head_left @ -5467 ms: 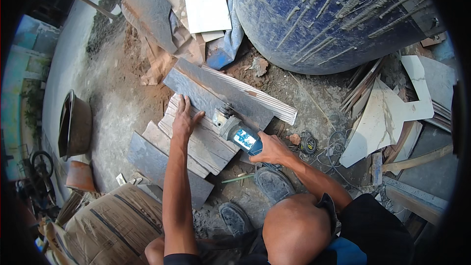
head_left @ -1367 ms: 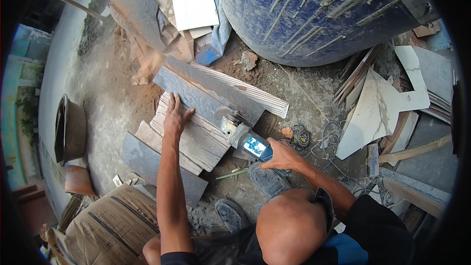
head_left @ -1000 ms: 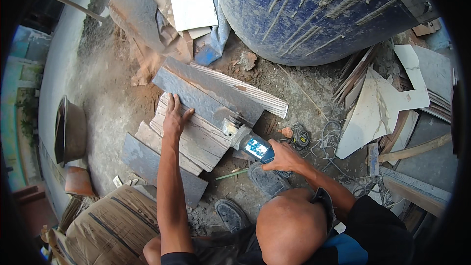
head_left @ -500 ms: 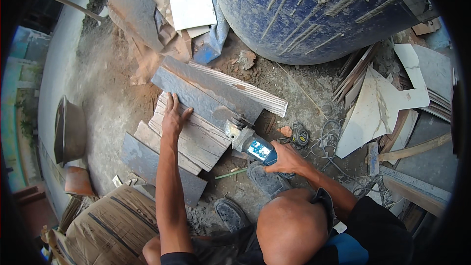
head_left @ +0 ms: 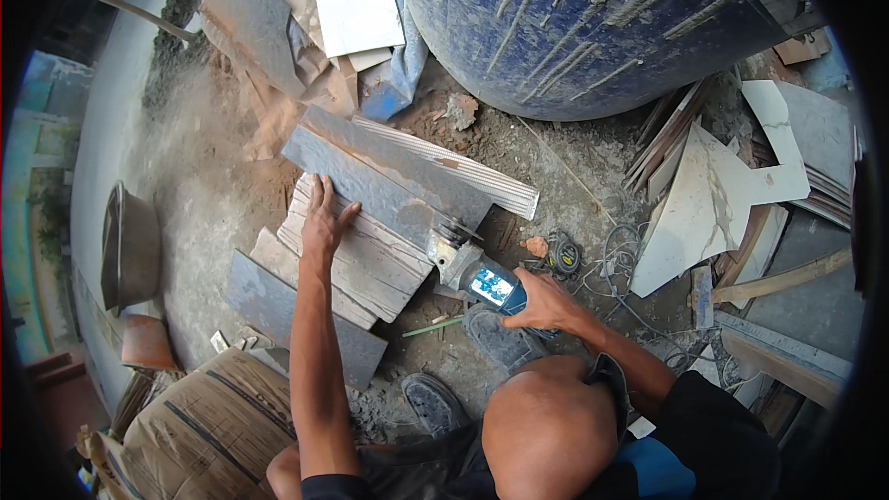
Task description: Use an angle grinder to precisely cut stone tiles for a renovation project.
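My left hand [head_left: 321, 222] lies flat, fingers stretched out. Its fingertips touch the near edge of a dark grey tile [head_left: 370, 193], and its palm is over a wood-patterned tile [head_left: 356, 264] beneath. In my right hand [head_left: 544, 300] is the blue body of an angle grinder [head_left: 492, 285]. The grinder's disc stands on edge by the grey tile's right end, near its cut line; whether disc and tile touch I cannot tell. Another grey tile [head_left: 347, 347] lies under the wood-patterned ones. A ribbed strip [head_left: 491, 183] runs behind the grey tile.
A large blue drum [head_left: 556, 37] stands at the far side. Broken white tiles [head_left: 704, 204] lean at right. Tangled wire [head_left: 619, 264] and a tape measure [head_left: 564, 255] lie right of the grinder. At left are a metal basin [head_left: 134, 250] and a cardboard stack [head_left: 213, 417].
The grinder head has shifted slightly right against the grey tile, and more of its disc shows. My left hand keeps its place on the tile.
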`<state>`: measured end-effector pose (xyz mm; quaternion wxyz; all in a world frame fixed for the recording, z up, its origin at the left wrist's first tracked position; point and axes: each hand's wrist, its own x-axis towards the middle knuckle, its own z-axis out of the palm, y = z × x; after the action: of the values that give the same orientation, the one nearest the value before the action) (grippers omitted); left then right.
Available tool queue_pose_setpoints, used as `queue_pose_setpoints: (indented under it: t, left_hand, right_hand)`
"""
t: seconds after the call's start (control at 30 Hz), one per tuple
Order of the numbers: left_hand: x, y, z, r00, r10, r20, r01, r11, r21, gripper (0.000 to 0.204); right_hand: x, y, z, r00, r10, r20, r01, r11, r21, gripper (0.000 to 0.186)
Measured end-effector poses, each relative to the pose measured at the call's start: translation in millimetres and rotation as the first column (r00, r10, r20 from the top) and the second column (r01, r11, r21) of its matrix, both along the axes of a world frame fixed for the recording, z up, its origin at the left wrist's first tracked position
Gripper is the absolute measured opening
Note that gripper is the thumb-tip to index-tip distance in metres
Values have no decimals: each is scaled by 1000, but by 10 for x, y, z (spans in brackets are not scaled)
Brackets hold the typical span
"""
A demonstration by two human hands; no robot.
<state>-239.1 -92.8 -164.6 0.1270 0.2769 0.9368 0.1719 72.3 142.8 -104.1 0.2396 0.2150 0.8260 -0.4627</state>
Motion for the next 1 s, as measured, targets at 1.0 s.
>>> queue_pose_setpoints:
  t: [1.0]
  left_hand:
    - [12,23,26,1000,0,-4,0,1000,8,81]
  right_hand:
    - [-29,25,-49,999,32,-18,-32,999,8,66]
